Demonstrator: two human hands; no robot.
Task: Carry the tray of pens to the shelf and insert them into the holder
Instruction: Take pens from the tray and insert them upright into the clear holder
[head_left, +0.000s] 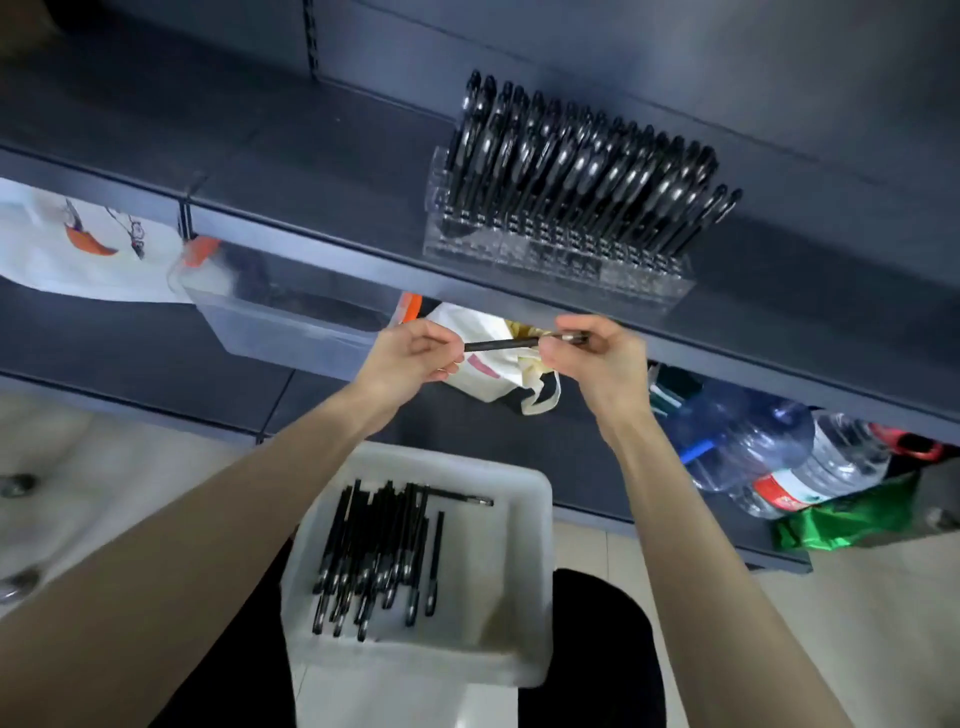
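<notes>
black pen (506, 343) level, white tray (540, 571) below, clear holder (623, 275) above

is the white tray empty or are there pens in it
Not empty. A loose pile of black pens lies in the white tray; one more pen is held between the left hand and right hand.

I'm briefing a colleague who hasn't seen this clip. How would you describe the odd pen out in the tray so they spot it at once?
Find the white tray at the bottom centre, in front of the shelf. Most black pens in it lie bundled lengthwise. The odd pen lies crosswise along the tray's far end, its silvery tip pointing right.
</notes>
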